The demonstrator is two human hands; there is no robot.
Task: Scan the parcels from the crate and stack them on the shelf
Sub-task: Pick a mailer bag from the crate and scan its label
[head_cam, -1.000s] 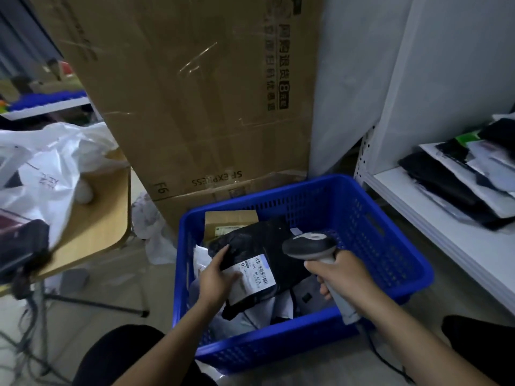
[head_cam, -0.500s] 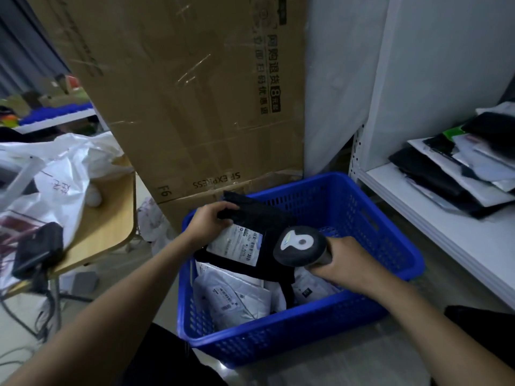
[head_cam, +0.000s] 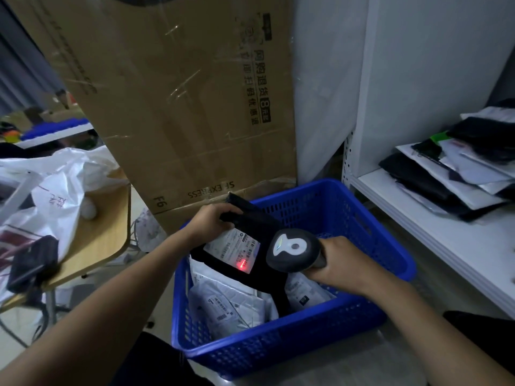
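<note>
My left hand (head_cam: 211,222) grips the top edge of a black parcel (head_cam: 252,218) and holds it tilted above the blue crate (head_cam: 376,232). Its white label (head_cam: 232,250) faces me, with a red scanner light on the lower part. My right hand (head_cam: 338,261) is closed on a grey handheld scanner (head_cam: 292,250) whose head points at that label from the right. Several white parcels (head_cam: 223,302) lie in the crate beneath. The white shelf (head_cam: 446,238) at the right holds a pile of black and white parcels (head_cam: 451,176).
A large taped cardboard box (head_cam: 181,107) leans against the wall behind the crate. At the left a wooden table (head_cam: 103,238) carries white plastic bags (head_cam: 55,190) and a dark device (head_cam: 30,263). My dark-clothed knees frame the crate's near side.
My left hand has lifted the black parcel out of the crate and tilted its label up. The scanner has swung to face the label, and a red light now shows on it.
</note>
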